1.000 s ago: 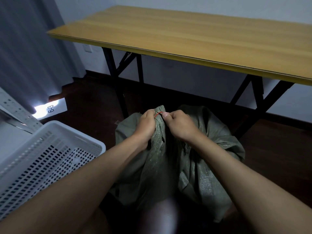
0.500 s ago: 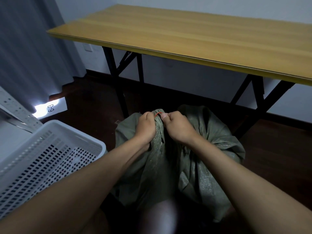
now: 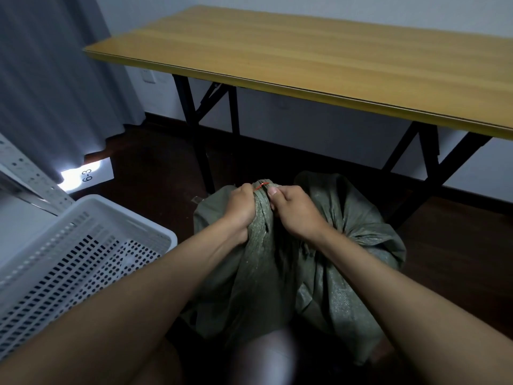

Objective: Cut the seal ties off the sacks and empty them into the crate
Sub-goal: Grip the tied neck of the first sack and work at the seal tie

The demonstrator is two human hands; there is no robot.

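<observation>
sack: green woven sack (image 3: pixel 319 262), centre frame, neck bunched up
tie: red seal tie (image 3: pixel 261 186) poking out right above both fists
left hand (image 3: pixel 241 208): clenched round neck
right hand (image 3: pixel 294 209): same, thumb up top
crate: white crate (image 3: pixel 69 257), lower left

Green woven sack (image 3: pixel 277 273), slumped on the dark floor below the table edge; neck gathered into a bunch and bound by a thin red seal tie (image 3: pixel 261 186), uncut; white perforated plastic crate (image 3: pixel 83 245) set just beside it, at the left.
</observation>
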